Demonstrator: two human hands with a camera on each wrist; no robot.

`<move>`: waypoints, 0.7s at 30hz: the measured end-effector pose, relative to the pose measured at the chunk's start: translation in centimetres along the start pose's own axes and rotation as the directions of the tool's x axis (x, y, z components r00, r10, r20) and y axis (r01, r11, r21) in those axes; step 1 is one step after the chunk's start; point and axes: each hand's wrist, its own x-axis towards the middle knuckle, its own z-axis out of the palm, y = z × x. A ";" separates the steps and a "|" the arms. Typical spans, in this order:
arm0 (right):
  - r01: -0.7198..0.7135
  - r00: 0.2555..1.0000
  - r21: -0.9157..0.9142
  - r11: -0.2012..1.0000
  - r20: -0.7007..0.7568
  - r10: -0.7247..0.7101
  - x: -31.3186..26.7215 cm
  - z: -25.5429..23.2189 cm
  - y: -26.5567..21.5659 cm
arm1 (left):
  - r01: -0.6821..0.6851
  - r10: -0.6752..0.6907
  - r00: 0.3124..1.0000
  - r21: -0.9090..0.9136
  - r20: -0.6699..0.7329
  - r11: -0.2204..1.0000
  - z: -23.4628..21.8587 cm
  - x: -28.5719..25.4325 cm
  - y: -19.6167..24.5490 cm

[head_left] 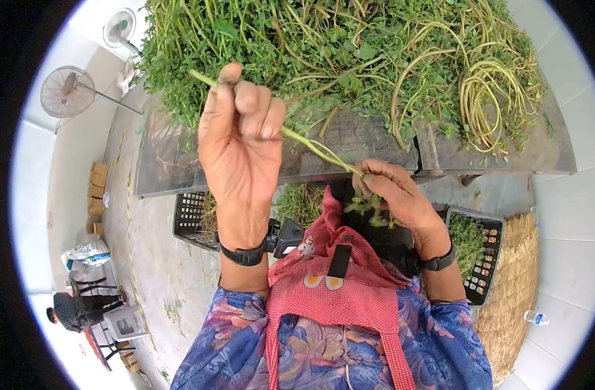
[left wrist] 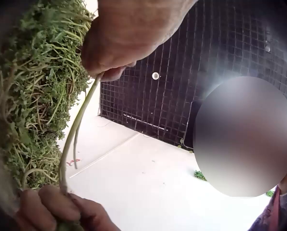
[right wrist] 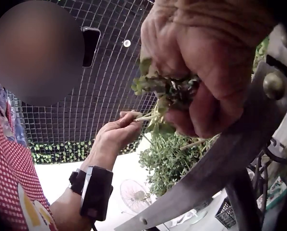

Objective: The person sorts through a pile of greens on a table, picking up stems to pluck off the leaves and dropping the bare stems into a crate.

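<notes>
You hold a green stem point(head_left: 300, 138) at the table's point(head_left: 356, 140) near edge, the thumb and curled fingers of your left hand point(head_left: 244, 133) pinching it just short of its tip while the bent fingers of your right hand point(head_left: 401, 195) close round its leafy end; a heap of greens point(head_left: 258, 39) spreads behind that edge, and a coil of pale stems point(head_left: 489, 107) lies toward the near right corner

Pale green stem point(head_left: 302, 139) mid-frame, deeper green leafy heap point(head_left: 349, 52) across the top.
Red-and-white checked apron point(head_left: 369, 302) at lower centre; blue sleeves point(head_left: 222, 335) patterned with pink flowers.
</notes>
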 end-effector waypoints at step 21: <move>0.272 0.958 0.080 0.959 -0.119 -0.262 -5.7 -0.5 -3.5 | 0.187 -0.178 0.982 -0.196 0.062 0.962 0.5 -1.7 1.7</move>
